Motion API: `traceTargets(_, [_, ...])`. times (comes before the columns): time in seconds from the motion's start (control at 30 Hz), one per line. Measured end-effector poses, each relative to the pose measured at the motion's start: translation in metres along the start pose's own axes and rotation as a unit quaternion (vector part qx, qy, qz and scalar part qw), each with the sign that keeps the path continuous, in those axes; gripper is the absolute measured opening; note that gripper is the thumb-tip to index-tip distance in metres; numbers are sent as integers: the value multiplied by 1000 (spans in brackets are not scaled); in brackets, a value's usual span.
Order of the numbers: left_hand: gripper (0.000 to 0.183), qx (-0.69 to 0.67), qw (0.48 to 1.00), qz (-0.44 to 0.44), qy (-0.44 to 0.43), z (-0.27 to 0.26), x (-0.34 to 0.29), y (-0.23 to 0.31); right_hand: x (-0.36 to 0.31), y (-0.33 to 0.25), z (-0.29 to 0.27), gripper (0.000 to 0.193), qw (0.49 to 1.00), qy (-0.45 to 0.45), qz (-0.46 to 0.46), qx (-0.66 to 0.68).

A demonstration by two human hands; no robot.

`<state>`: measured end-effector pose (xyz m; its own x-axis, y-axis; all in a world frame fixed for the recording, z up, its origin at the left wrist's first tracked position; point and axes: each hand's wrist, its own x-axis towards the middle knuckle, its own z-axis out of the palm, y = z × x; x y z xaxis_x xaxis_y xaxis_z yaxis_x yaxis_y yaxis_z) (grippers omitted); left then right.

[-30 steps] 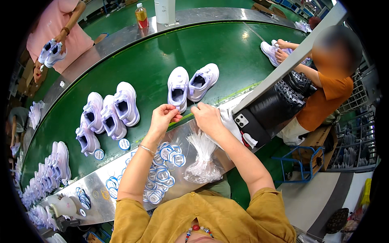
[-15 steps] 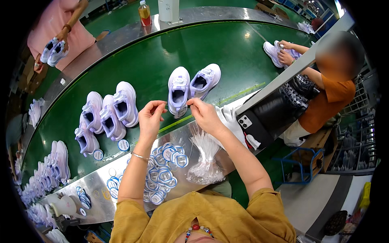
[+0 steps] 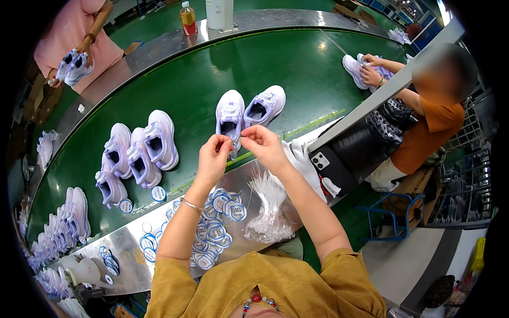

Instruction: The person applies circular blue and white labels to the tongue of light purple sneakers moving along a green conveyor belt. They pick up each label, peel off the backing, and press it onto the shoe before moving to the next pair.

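Note:
Just behind the heel of a white and lilac sneaker (image 3: 230, 112), my left hand (image 3: 213, 163) has its thumb and fingertips pinched together. My right hand (image 3: 266, 150) pinches close beside it, near the same heel. Whatever thin thing is between the fingertips is too small to make out. The matching sneaker (image 3: 270, 100) stands touching on the right, its toe angled outward. Below my hands, a pile of round white tags with blue rims (image 3: 209, 236) lies on the metal ledge (image 3: 124, 233). Right of the pile is a bundle of thin clear plastic strings (image 3: 269, 204).
Several more sneakers (image 3: 139, 159) stand at left on the green conveyor belt (image 3: 196, 85), with round tags (image 3: 158, 194) by their heels. White gloves (image 3: 301, 161) and a phone (image 3: 320, 159) lie at right, near a slanted metal post (image 3: 366, 106). Two co-workers handle sneakers farther off.
My left hand has moved right and its fingertips now nearly meet those of my right hand. The tag at the sneaker's heel is now mostly hidden behind my fingers.

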<state>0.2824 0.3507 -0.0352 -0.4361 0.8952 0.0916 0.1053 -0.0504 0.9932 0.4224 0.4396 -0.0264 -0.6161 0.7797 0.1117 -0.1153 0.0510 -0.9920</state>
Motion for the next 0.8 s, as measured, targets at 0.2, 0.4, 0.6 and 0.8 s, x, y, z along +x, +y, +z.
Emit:
traceTargets(0.2, [9,6,1000,20,14,-3,-2,6,8,1,17,9,999,-7,-30,37])
traceTargets(0.4, [17,10,999,37,19,-24,-4,6,8,-10,12,6,990,-73,85,81])
traceTargets(0.6, [33,107,985,130,-25,-31,-2,4,18,9,15,8,996,-87,-5,-27])
traceTargets(0.8, [44,92,989,109,-40,-32,-4,7,19,-2,19,9,982,-118,-22,-146])
